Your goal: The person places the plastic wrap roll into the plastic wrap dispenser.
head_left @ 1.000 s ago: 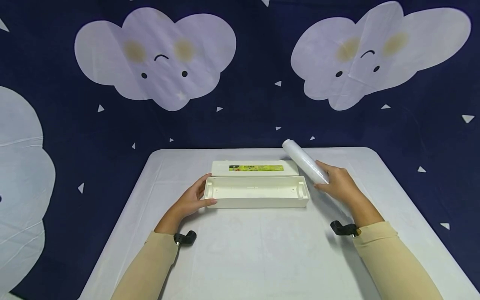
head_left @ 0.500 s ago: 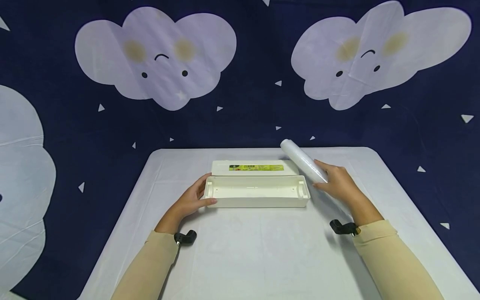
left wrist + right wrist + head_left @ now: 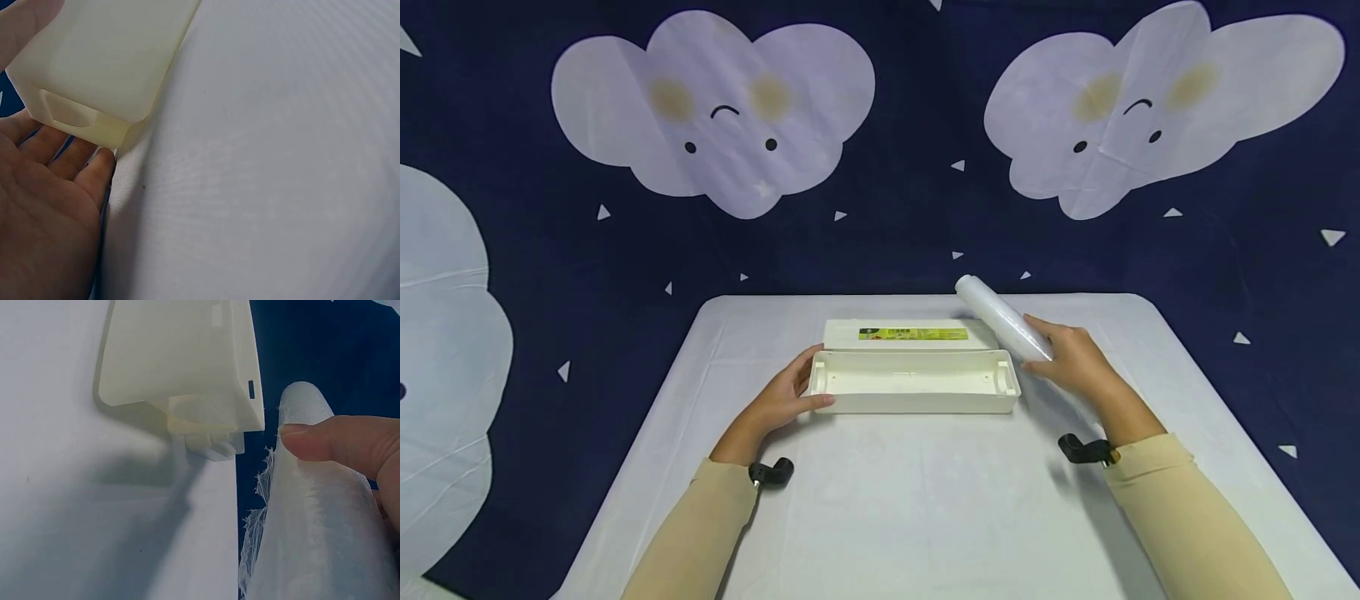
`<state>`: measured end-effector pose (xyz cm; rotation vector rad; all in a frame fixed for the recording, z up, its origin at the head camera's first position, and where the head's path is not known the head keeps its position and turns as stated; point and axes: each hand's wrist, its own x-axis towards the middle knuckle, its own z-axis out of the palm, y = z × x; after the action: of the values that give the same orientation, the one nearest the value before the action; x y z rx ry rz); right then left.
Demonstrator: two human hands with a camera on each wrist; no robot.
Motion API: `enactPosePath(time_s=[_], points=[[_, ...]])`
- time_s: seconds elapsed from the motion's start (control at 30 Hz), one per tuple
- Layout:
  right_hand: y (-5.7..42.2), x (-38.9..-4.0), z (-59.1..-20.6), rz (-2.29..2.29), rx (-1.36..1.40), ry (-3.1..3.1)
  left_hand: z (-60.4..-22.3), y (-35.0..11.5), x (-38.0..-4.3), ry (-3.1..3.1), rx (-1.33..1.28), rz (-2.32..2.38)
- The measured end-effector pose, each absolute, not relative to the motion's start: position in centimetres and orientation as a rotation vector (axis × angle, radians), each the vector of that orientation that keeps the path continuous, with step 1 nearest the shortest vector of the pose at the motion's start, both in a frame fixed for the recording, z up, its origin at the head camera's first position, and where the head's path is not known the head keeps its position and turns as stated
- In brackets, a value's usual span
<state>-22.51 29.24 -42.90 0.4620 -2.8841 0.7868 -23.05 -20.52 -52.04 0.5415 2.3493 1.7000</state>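
A long cream plastic box point(image 3: 917, 404) stands uncovered on the table, its inside bare, with a lid point(image 3: 842, 335) behind it bearing a yellow-green label. My left hand point(image 3: 778, 402) grips the box's left end, thumb across the front wall. In the left wrist view, the fingers point(image 3: 65, 159) reach along the end of the box point(image 3: 106, 62). To the right, my right hand point(image 3: 1078, 362) holds a roll of cling film point(image 3: 996, 312) slantwise, far end raised up and leftward. Ragged film hangs along the side of the roll point(image 3: 312, 531) in the right wrist view; the thumb point(image 3: 312, 442) presses on it.
A white cloth covers the table point(image 3: 925, 500), which has rounded far corners. Behind it hangs a dark blue backdrop point(image 3: 917, 200) printed with clouds and small triangles. Black camera mounts point(image 3: 772, 472) sit at both wrists.
My right hand has shifted slightly left with the roll, bringing it a little nearer the box's right end. The left hand and the box have stayed in place.
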Motion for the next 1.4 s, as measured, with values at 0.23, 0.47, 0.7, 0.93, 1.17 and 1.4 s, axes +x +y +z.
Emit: enactPosePath(time_s=[0.23, 0.47, 0.7, 0.93, 1.17, 1.4], points=[[28.8, -22.7, -42.6, 0.79, 0.467, -2.894, -51.9, -20.6, -23.1, 2.349, 0.549, 1.69], [28.5, -22.5, -42.4, 0.799, 0.485, -2.899, -52.0, -20.6, -23.2, 2.349, 0.565, 1.69], [28.2, -22.5, -42.4, 0.808, 0.48, -2.916, -52.4, -20.6, -23.3, 2.342, 0.563, 1.693], [27.8, -22.6, -42.6, 0.815, 0.491, -2.921, -52.3, -20.5, -23.1, 2.341, 0.563, 1.694], [27.4, -22.8, -42.6, 0.822, 0.522, -2.922, -52.2, -20.5, -23.1, 2.381, 0.55, 1.661], [27.0, -22.7, -42.3, 0.816, 0.544, -2.908, -52.2, -20.5, -23.0, 2.393, 0.533, 1.65]])
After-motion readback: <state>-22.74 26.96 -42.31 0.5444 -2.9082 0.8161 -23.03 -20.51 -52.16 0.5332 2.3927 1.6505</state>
